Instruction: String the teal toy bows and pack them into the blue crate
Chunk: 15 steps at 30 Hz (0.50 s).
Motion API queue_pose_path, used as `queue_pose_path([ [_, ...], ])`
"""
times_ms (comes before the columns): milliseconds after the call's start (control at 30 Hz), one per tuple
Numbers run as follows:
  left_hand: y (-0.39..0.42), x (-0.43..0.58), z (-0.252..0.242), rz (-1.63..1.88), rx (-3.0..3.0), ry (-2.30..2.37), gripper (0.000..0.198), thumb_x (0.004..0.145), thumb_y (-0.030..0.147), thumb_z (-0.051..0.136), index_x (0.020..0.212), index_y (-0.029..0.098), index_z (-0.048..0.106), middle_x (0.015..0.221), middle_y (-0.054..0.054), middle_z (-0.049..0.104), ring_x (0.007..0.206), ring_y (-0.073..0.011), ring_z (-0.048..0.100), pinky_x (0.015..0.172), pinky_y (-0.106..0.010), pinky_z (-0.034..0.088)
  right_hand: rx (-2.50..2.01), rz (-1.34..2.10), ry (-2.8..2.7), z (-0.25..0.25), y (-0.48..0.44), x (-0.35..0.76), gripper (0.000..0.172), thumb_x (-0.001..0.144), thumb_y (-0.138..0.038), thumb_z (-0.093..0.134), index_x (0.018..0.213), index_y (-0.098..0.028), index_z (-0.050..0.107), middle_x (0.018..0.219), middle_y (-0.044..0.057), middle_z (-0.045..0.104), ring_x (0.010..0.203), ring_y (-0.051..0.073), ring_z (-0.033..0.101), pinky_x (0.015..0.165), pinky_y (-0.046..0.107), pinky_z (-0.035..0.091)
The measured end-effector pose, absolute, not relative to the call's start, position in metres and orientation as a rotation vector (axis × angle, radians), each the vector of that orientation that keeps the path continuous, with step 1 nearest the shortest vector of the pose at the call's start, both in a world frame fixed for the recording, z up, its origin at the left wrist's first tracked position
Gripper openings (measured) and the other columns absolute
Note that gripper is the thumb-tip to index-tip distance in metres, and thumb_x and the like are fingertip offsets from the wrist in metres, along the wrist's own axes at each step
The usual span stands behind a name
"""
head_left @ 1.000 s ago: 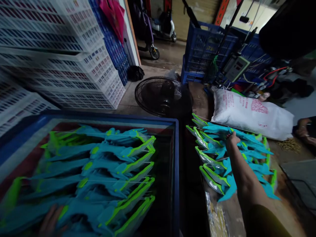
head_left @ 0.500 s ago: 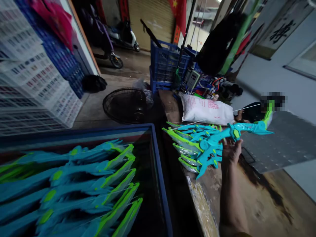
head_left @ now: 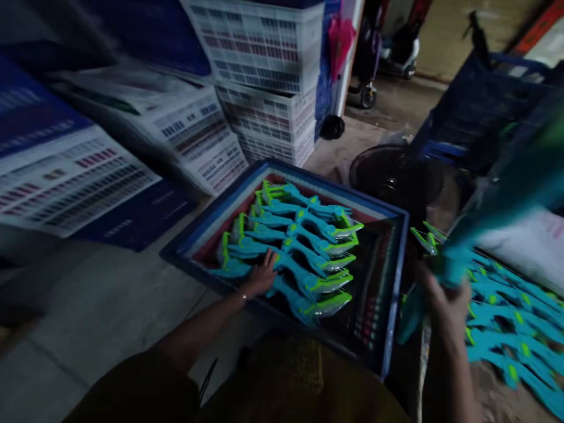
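A blue-rimmed crate (head_left: 399, 282) holds several teal and green toy bows (head_left: 288, 229) lying in a row. My left hand (head_left: 263, 273) rests on the near bows in the crate, its fingers partly spread; whether it grips one is hard to tell. To the right, my right hand (head_left: 447, 305) is wrapped round the middle of a teal bow (head_left: 489, 200), which is raised and blurred by motion. Beside that hand, more teal and green bows (head_left: 511, 323) lie on a brown surface.
White and blue crates (head_left: 264, 111) are stacked at the left and back. A round fan (head_left: 390, 182) stands beyond the crate. Farther right are a blue basket (head_left: 476, 111) and a white sack (head_left: 524, 241). Scooters (head_left: 400, 50) stand outside the doorway.
The view has swung left and down, bringing the whole crate and my left hand into sight. The bow in my right hand has come nearer and now stands more upright.
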<state>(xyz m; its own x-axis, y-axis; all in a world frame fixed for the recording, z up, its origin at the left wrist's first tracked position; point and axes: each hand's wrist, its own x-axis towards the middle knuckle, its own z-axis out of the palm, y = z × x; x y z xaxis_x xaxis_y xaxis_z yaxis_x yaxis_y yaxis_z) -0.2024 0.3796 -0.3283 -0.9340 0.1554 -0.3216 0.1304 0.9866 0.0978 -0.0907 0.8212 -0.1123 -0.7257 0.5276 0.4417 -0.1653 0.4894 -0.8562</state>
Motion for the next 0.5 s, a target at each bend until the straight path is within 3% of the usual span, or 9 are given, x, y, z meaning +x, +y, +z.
queue_pose_path([
  [100,0.384,-0.208,-0.332,0.128,0.209,2.803,0.073,0.104,0.028,0.042,0.174,0.021,0.019,0.183,-0.018,0.001,0.150,-0.0332,0.054,0.124,-0.048,0.043,0.117,0.918,-2.567,-0.157,0.739,-0.152,0.053,0.089,-0.042,0.073,0.134,-0.016,0.061,0.116,0.012,0.073,0.099,0.027,0.071,0.083,0.035,0.058],
  [233,0.383,-0.207,-0.338,0.138,0.275,2.816,0.075,0.102,0.025,0.043,0.174,0.017,0.020,0.181,-0.022,-0.002,0.142,-0.0368,0.061,0.120,-0.052,0.047,0.310,0.358,-3.170,-0.225,0.622,-0.233,0.037,0.100,-0.028,0.066,0.132,-0.013,0.058,0.121,0.018,0.072,0.106,0.028,0.072,0.087,0.032,0.055],
  [500,0.378,-0.205,-0.344,0.102,0.316,2.828,0.075,0.100,0.019,0.046,0.172,0.012,0.024,0.181,-0.022,-0.001,0.136,-0.0364,0.064,0.118,-0.052,0.049,0.336,0.141,-3.322,-0.302,0.536,-0.294,0.028,0.102,-0.017,0.066,0.128,-0.008,0.060,0.129,0.021,0.066,0.124,0.029,0.064,0.102,0.033,0.054],
])
